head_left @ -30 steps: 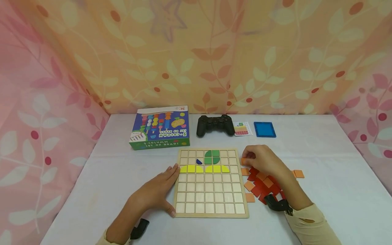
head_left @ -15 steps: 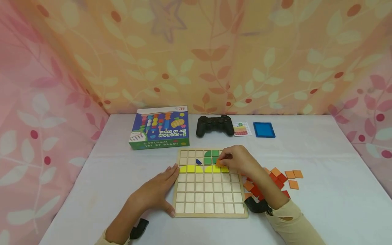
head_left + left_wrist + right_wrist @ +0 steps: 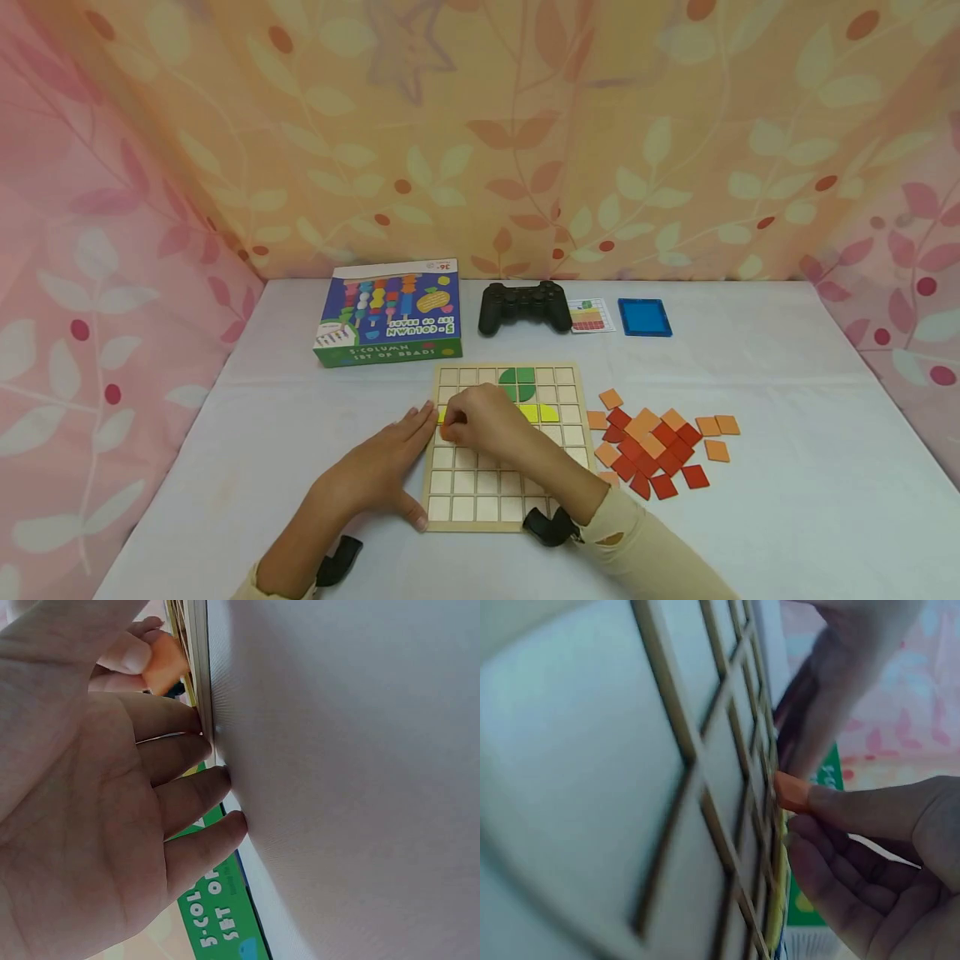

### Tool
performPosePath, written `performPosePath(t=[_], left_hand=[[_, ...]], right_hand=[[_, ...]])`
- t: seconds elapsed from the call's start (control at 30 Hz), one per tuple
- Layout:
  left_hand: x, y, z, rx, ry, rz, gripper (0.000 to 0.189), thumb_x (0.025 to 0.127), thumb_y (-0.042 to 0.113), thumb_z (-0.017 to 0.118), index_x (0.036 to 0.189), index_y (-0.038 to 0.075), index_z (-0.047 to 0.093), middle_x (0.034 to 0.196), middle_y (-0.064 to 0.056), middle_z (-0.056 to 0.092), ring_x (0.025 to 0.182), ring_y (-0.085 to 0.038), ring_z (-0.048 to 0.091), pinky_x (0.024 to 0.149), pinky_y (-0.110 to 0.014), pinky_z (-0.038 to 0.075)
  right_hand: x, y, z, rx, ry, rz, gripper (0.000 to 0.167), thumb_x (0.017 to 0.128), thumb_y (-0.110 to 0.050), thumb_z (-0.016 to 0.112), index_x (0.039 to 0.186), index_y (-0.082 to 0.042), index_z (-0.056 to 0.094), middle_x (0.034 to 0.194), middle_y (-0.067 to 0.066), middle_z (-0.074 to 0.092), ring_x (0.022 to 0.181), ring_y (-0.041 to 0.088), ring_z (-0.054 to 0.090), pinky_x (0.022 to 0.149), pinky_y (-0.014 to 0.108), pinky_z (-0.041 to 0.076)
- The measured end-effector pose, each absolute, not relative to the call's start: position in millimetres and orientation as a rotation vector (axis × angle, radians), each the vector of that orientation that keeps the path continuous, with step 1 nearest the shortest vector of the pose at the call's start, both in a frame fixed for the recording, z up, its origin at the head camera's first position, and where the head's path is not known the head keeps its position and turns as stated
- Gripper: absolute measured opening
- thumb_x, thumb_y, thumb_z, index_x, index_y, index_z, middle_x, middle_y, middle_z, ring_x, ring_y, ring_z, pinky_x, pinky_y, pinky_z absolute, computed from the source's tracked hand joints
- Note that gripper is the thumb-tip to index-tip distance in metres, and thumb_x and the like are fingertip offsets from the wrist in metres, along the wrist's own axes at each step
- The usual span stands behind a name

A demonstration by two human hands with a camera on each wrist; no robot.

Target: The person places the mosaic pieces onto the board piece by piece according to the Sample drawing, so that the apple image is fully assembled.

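A wooden grid board (image 3: 510,483) lies on the table, with green tiles (image 3: 527,377) near its far edge and a row of yellow tiles (image 3: 529,413) partly covered by my right hand (image 3: 491,423). That hand pinches an orange tile (image 3: 791,792) between thumb and fingers, at the left end of the row just below the yellow one. My left hand (image 3: 378,467) rests along the board's left edge, fingers straight and thumb spread near the lower corner. In the left wrist view its fingertips (image 3: 236,821) touch the table beside the board's side.
Loose red and orange tiles (image 3: 666,454) lie scattered right of the board. Behind it stand a bead-set box (image 3: 390,312), a black game controller (image 3: 525,308), a pattern card (image 3: 592,316) and a blue square tray (image 3: 645,317). A patterned curtain (image 3: 525,167) closes off the back.
My right hand has picked up an orange tile from beside the board and carried it leftward across to the left column. The left hand has stayed in place.
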State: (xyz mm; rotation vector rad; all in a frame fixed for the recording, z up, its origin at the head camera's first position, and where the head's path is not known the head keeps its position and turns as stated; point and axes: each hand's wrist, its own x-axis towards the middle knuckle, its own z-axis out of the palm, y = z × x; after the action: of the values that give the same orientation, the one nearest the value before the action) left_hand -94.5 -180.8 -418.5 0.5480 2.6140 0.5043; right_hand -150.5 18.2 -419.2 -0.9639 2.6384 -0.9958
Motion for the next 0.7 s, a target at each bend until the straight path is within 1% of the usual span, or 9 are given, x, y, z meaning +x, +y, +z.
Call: performPosePath(t=[0.17,0.4,0.53,0.7], left_hand=[[-95.1,-180.9,-419.1,0.556,2.609,0.508,0.14,0.05,0.053,0.094,0.16,0.007,0.021,0.166,-0.007,0.017,0.151,-0.029,0.017,0.117,-0.051,0.026],[-95.7,-181.5,-420.1,0.569,2.614,0.512,0.14,0.049,0.054,0.094,0.16,0.009,0.022,0.166,-0.007,0.016,0.151,-0.029,0.017,0.117,-0.051,0.026],[-95.9,-181.5,-420.4,0.572,2.618,0.508,0.141,0.049,0.054,0.094,0.16,0.009,0.021,0.166,-0.007,0.016,0.151,-0.03,0.018,0.117,-0.051,0.026],[-96.0,-181.3,-420.7,0.57,2.621,0.502,0.141,0.048,0.054,0.094,0.16,0.009,0.022,0.166,-0.008,0.016,0.151,-0.03,0.018,0.117,-0.051,0.026]], right_hand=[[-147.5,7.1,-421.9,-0.95,2.717,-0.859,0.011,0.086,-0.009,0.077,0.076,-0.013,0.075,0.069,-0.01,0.063,0.068,0.007,0.055,0.065,0.021,0.049],[-144.2,4.0,-424.8,-1.072,2.772,-0.697,0.01,0.087,-0.01,0.077,0.078,-0.012,0.077,0.07,-0.006,0.056,0.064,0.007,0.051,0.06,0.02,0.045],[-142.7,3.5,-425.6,-1.112,2.799,-0.653,0.007,0.088,-0.013,0.078,0.081,-0.013,0.078,0.073,-0.004,0.058,0.067,0.009,0.055,0.061,0.022,0.047],[-140.4,6.5,-424.6,-1.128,2.857,-0.61,0.005,0.087,-0.017,0.079,0.084,-0.014,0.078,0.074,-0.003,0.063,0.068,0.012,0.06,0.059,0.025,0.048]])
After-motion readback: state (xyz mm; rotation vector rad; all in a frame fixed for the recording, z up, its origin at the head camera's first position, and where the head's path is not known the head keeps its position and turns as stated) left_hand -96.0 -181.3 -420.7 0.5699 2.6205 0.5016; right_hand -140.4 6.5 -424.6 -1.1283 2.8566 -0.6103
